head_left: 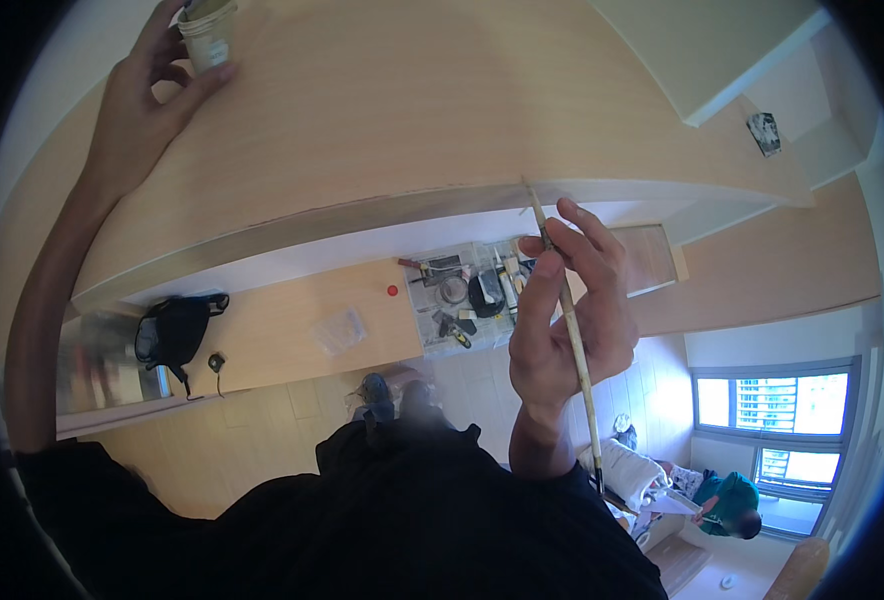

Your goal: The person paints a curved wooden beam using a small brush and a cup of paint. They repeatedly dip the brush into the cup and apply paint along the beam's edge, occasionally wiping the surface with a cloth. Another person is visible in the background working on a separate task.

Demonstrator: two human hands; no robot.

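Note:
At the upper left my left hand (134,118) is closed round a small pale cup (209,42), whose top is cut off by the picture's rim. The cup is held over a light wood-grain surface (392,90). My right hand (584,305), right of the middle, pinches a long thin paintbrush (579,350) between thumb and fingers. Its tip points away from me and is at the front edge (362,212) of the wood-grain surface; whether it touches I cannot tell. The brush's far handle end slants down past my right wrist.
Below the edge, a lower wooden surface (272,325) bears a black bag (177,340), a tape measure (216,362), a red cap (392,291) and a clear plastic bag (340,332). A tray (424,322) holds several tools. A person in green (730,500) is near a window (777,405).

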